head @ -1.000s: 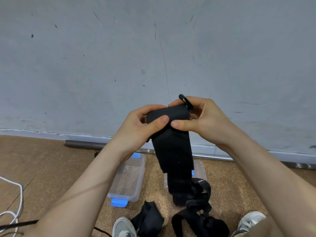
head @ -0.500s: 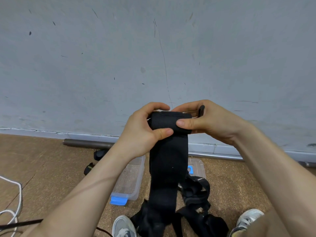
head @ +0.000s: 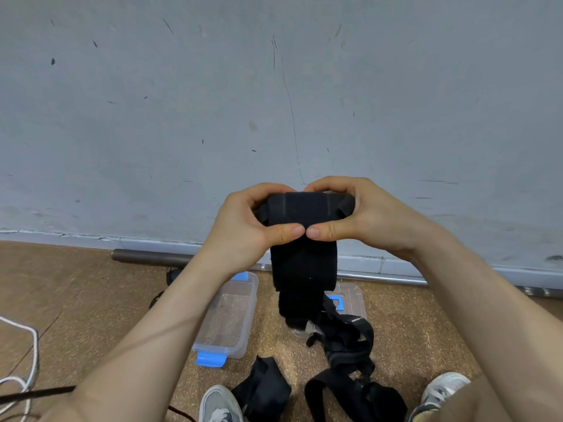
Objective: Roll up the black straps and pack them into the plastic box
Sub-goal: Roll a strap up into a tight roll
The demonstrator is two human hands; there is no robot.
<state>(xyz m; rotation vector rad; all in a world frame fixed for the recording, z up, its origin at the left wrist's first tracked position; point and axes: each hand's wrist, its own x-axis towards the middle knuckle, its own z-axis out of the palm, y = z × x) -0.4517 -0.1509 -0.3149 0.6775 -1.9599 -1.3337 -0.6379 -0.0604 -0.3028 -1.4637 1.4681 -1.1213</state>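
A wide black strap (head: 304,263) hangs in front of me, its top end wound into a short roll. My left hand (head: 243,229) grips the roll's left side and my right hand (head: 365,217) grips its right side, with both thumbs pressed on the front and nearly touching. The loose tail drops toward the floor. An open clear plastic box (head: 240,287) with blue latches sits on the floor below my left forearm. More black straps (head: 350,345) lie tangled on the floor, and another black strap piece (head: 262,388) lies between my shoes.
The clear lid (head: 350,296) with a blue clip lies right of the box, partly under the straps. A metal pipe (head: 146,256) runs along the grey wall base. White cord (head: 30,354) and a black cable lie at the left. My shoes (head: 217,403) are at the bottom edge.
The roll at the strap's top has grown thicker as both hands turned it. The hanging tail has shortened and lifted off the floor pile. My thumbs have come together.
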